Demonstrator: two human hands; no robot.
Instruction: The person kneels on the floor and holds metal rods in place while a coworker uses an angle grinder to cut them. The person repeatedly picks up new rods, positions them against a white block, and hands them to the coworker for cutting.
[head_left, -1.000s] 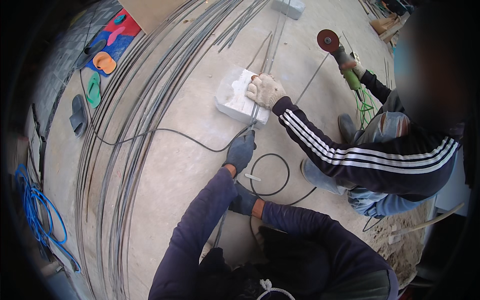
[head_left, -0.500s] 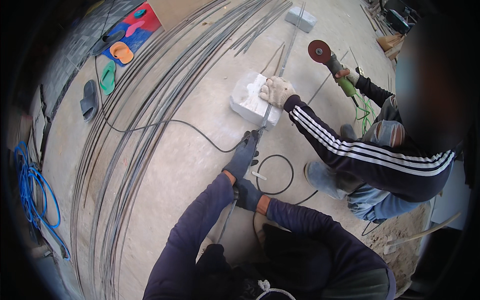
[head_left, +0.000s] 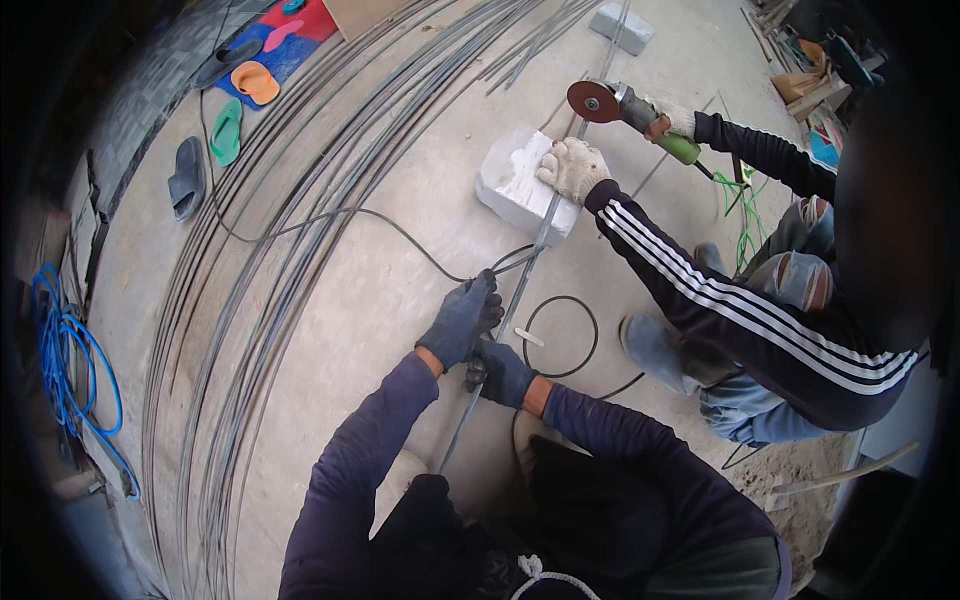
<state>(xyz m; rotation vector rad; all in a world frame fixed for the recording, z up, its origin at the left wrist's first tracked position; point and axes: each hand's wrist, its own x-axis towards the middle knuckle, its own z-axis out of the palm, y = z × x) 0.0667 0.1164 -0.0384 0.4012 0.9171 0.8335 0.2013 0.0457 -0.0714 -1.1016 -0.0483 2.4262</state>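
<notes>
One dark-gloved right hand (head_left: 503,372), closed around thin metal rods (head_left: 520,290); one dark-gloved left hand (head_left: 463,318), curled just beside them, its hold impossible to tell. Rods laid across the right end of a white block (head_left: 508,188) on the concrete floor (head_left: 370,310), under a co-worker's pale-gloved hand (head_left: 574,170). One green angle grinder (head_left: 637,112), red disc (head_left: 593,102) past the block's far edge, in the co-worker's other hand (head_left: 674,118).

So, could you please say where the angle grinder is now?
In the head view, the angle grinder is above and right of centre, in the co-worker's gloved hand, its red disc appearing above the nearer white block.
</notes>
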